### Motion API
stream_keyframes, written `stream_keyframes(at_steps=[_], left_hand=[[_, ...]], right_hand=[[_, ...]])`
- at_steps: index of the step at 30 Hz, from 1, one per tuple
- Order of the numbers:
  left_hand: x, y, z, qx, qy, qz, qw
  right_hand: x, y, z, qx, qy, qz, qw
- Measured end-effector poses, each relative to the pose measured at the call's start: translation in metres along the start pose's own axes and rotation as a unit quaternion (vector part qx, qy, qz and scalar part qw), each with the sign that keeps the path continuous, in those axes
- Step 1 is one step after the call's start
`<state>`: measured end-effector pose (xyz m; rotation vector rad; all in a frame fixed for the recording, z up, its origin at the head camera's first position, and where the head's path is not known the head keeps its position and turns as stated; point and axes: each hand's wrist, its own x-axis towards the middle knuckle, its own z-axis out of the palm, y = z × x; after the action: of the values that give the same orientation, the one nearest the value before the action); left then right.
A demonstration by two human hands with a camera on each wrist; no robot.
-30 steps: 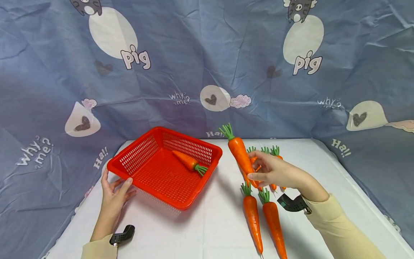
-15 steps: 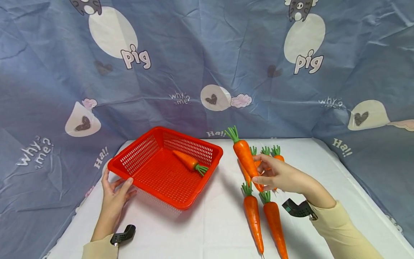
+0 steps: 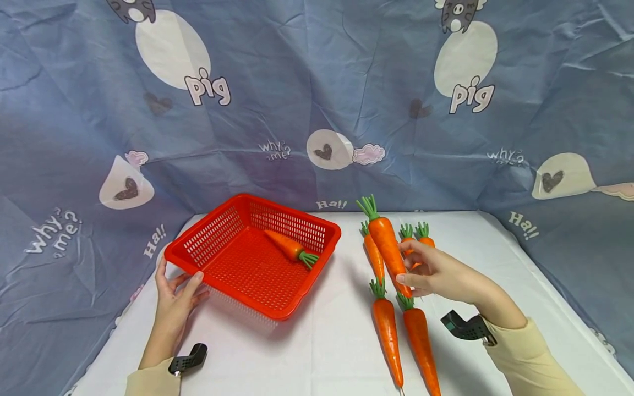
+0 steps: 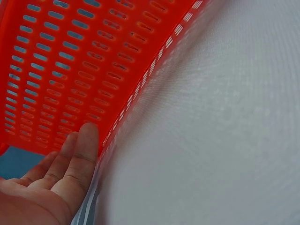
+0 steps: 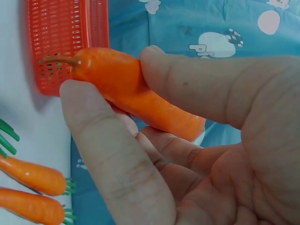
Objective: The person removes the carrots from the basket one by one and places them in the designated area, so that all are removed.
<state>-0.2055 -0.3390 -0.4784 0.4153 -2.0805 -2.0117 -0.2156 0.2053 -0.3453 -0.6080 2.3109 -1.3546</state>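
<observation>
My right hand [image 3: 436, 275] pinches a carrot [image 3: 386, 245] between thumb and fingers near its thin end, with the green stems up and leaning left. In the right wrist view the orange tip of this carrot [image 5: 140, 89] points towards the camera, and the leafy end is hidden. At the left, my left hand [image 3: 175, 302] holds the near left corner of a red plastic basket [image 3: 233, 286], thumb at the rim. In the left wrist view its straight fingers [image 4: 84, 154] lie against the perforated outer wall. One carrot [image 3: 284, 246] lies inside the basket.
Two carrots [image 3: 388, 335] lie in front of my right hand on the white table [image 3: 337, 341]. Behind the held carrot are another carrot [image 3: 373, 258] and two more, partly hidden by the right hand. A blue patterned cloth [image 3: 277, 110] hangs along the back and sides.
My right hand has moved right and a little nearer with the carrot, uncovering a carrot on the table behind it. My left hand and the basket have stayed in place.
</observation>
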Motion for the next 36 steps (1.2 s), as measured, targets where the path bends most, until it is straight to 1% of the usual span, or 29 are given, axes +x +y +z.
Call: stream_keyframes(at_steps=[10, 15, 18, 25, 29, 36], left_hand=[[0.000, 0.000, -0.001, 0.003, -0.006, 0.004, 1.0000], [0.000, 0.000, -0.001, 0.000, -0.009, 0.008, 0.9999], [0.000, 0.000, -0.001, 0.000, -0.006, 0.003, 1.0000], [0.001, -0.001, 0.000, -0.002, 0.000, -0.003, 1.0000], [0.000, -0.001, 0.001, 0.000, 0.005, -0.006, 1.0000], [-0.001, 0.001, 0.001, -0.007, 0.000, 0.006, 1.0000]], right_hand=[[-0.008, 0.010, 0.004, 0.029, 0.008, 0.015, 0.9995], [-0.014, 0.016, 0.005, 0.024, 0.015, 0.025, 0.9993], [-0.017, 0.020, 0.005, 0.022, 0.018, 0.030, 0.9991], [-0.027, 0.029, 0.009, 0.040, 0.025, 0.051, 0.9976], [-0.033, 0.036, 0.011, 0.049, 0.021, 0.060, 0.9967], [-0.042, 0.046, 0.014, 0.053, 0.019, 0.074, 0.9957]])
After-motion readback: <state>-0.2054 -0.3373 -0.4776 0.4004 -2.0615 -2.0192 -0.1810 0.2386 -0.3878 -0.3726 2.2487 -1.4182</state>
